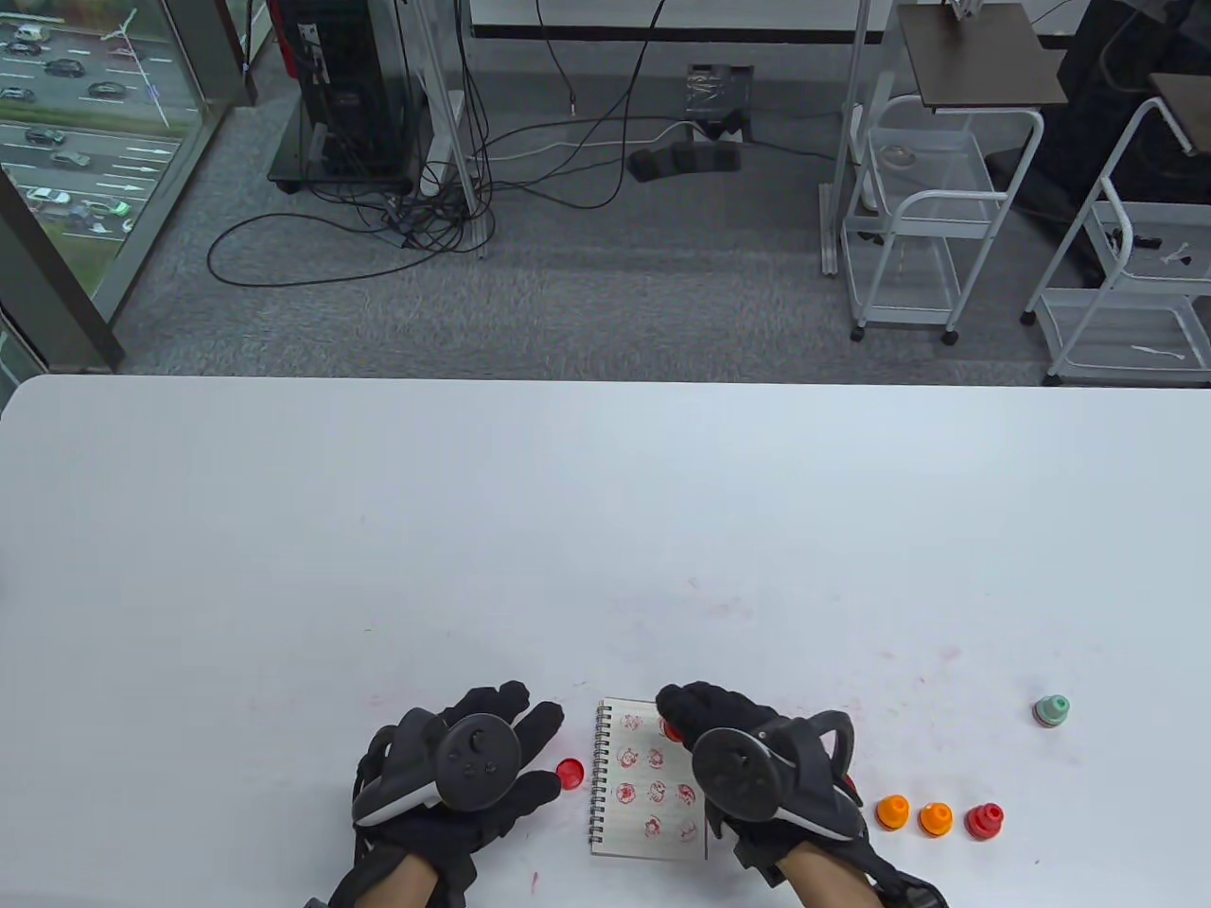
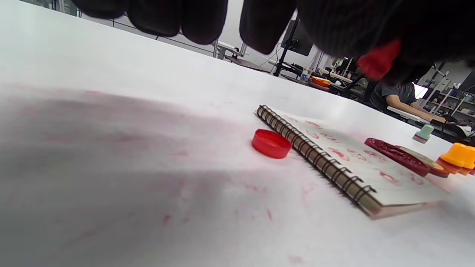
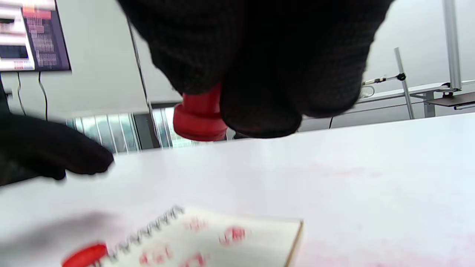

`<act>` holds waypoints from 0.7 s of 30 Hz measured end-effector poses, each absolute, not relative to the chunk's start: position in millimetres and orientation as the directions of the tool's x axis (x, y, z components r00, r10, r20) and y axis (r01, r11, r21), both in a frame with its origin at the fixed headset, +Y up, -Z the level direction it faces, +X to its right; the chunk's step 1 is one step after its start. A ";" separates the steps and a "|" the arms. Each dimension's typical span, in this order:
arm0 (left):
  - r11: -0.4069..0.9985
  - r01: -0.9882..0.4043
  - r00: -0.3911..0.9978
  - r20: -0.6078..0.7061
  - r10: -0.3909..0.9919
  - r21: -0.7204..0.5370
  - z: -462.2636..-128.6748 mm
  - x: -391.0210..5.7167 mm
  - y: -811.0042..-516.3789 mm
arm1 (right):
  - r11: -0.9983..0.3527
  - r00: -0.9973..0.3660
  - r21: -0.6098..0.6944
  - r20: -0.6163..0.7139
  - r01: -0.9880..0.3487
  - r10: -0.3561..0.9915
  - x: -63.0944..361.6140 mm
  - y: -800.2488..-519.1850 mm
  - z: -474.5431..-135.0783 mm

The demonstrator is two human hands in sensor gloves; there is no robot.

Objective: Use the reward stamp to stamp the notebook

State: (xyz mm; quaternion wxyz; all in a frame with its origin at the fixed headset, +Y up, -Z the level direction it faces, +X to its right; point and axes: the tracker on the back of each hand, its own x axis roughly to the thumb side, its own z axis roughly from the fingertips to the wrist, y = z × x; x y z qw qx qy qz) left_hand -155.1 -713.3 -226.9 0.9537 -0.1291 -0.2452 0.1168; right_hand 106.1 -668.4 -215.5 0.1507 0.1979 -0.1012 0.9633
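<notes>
Right hand gripping a red stamp in curled fingers, holding it in the air over the far right corner of the notebook, printing face pointing down and clear of the paper. Only a sliver of the red stamp peeking out under the fingers in the table view.

Left hand hovering low over the tabletop just left of the notebook, fingers loosely extended and gripping nothing. Red cap lying on the tabletop between the left fingertips and the spiral binding, just beside both.

Notebook lying flat near the front edge, spiral along its left side, page already carrying several rows of red prints. Pink ink smudges staining the tabletop around it.

Two orange stamps and another red stamp standing in a row right of the right hand, near the front edge. A pale green stamp standing well apart, farther right and farther back.
</notes>
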 end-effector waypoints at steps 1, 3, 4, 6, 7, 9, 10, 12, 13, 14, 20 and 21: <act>0.939 -0.148 0.853 0.441 0.280 -0.310 -227.8 -152.6 -716.5 | -0.909 -0.864 -0.156 0.406 -0.387 0.298 114.1 -665.8 -212.0; 0.939 -0.120 0.855 0.447 0.262 -0.322 -229.1 -148.4 -722.1 | -0.850 -0.835 -0.206 0.399 -0.485 0.380 126.3 -668.6 -206.2; 0.940 -0.110 0.856 0.451 0.255 -0.323 -229.6 -146.6 -724.8 | -0.819 -0.818 -0.224 0.393 -0.528 0.420 130.8 -671.5 -204.2; 0.938 -0.087 0.856 0.456 0.243 -0.336 -230.6 -141.8 -730.7 | -0.798 -0.796 -0.200 0.378 -0.568 0.472 137.2 -675.0 -202.5; 0.938 -0.075 0.856 0.461 0.234 -0.338 -230.9 -139.2 -733.2 | -0.788 -0.792 -0.211 0.377 -0.578 0.480 139.0 -675.2 -201.9; 0.941 -0.043 0.856 0.473 0.208 -0.335 -231.2 -134.5 -736.2 | -0.783 -0.791 -0.223 0.381 -0.581 0.478 139.6 -674.4 -201.8; 0.942 -0.035 0.857 0.476 0.200 -0.333 -231.4 -133.3 -736.9 | -0.782 -0.791 -0.225 0.382 -0.580 0.477 139.4 -674.2 -201.7; 0.943 -0.007 0.857 0.483 0.177 -0.333 -232.2 -128.2 -740.3 | -0.784 -0.791 -0.225 0.388 -0.579 0.473 138.3 -674.3 -201.3; 0.941 0.005 0.861 0.480 0.169 -0.339 -233.0 -125.5 -743.2 | -0.788 -0.793 -0.222 0.392 -0.574 0.467 137.4 -675.0 -201.0; 0.942 0.020 0.873 0.464 0.147 -0.336 -234.0 -122.2 -745.2 | -0.794 -0.796 -0.221 0.396 -0.567 0.458 136.3 -675.4 -200.8; 0.930 0.120 0.895 0.444 0.050 -0.348 -234.4 -105.4 -746.6 | -0.804 -0.797 -0.202 0.398 -0.559 0.455 133.9 -678.7 -201.4; 0.932 0.103 0.897 0.436 0.064 -0.348 -234.2 -105.2 -747.0 | -0.805 -0.796 -0.197 0.399 -0.559 0.455 133.4 -679.3 -201.5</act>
